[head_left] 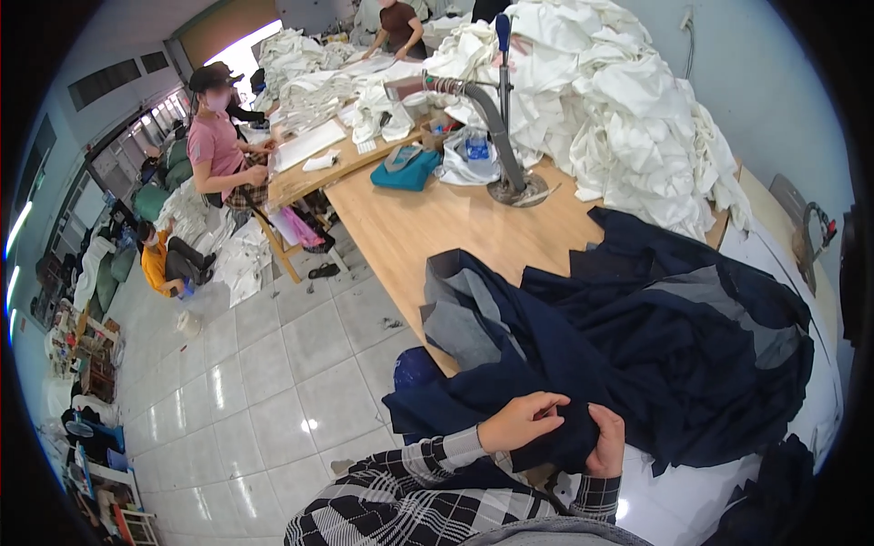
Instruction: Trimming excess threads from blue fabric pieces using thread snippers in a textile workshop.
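Observation:
A heap of dark navy cloth [655, 337] with grey lining panels lies over the near end of a wooden table [428, 227]. My left hand [521, 420] grips a fold of that navy cloth at the heap's near edge. My right hand [608, 443] pinches the same fold from the other side, a short way from the left. Both sleeves are black-and-white plaid and come in from the lower edge.
A big pile of white cloth [628, 109] fills the table's far right. A grey metal press stand [506, 127] and a teal item [406, 169] sit mid-table. One person in pink [218, 146] stands at another table, one sits on the tiled floor [164, 259], a third stands at the back.

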`<state>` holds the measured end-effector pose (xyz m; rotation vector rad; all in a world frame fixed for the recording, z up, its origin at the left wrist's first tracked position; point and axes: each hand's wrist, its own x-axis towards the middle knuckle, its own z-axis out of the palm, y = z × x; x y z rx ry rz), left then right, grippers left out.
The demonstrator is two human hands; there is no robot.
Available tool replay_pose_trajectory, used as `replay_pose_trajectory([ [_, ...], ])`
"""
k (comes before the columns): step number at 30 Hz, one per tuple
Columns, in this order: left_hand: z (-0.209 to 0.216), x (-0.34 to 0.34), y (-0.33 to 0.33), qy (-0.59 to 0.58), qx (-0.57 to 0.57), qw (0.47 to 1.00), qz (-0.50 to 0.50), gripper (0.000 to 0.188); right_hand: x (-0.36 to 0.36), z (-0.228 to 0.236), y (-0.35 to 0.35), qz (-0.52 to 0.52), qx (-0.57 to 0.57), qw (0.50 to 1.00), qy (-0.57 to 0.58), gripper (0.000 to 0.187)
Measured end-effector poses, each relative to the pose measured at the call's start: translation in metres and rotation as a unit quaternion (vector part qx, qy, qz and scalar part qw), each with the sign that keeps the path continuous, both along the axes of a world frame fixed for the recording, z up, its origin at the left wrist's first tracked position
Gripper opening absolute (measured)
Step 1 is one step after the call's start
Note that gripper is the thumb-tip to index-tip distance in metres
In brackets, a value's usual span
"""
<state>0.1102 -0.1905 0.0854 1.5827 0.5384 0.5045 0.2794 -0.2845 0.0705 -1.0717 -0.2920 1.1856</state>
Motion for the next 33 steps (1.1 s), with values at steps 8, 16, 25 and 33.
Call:
replay_pose_trajectory([
  [8, 0.004, 0.015, -0.009, 0.012, 0.201, 0.979, 0.042, 0.030, -0.011, 0.008, -0.011, 0.018, -0.006, 0.993, -0.113, 0.009],
  [16, 0.002, 0.017, 0.011, 0.023, 0.174, 0.982, -0.069, 0.018, -0.005, -0.001, -0.017, 0.064, 0.019, 0.982, -0.178, 0.007],
  [25, 0.007, 0.009, 0.007, -0.014, 0.221, 0.974, -0.035, 0.015, -0.011, 0.015, -0.021, 0.084, -0.004, 0.968, -0.235, 0.011],
  [33, 0.011, 0.012, 0.008, 0.018, 0.183, 0.982, -0.054, 0.015, -0.022, 0.007, -0.016, 0.045, 0.049, 0.985, -0.157, 0.021],
])
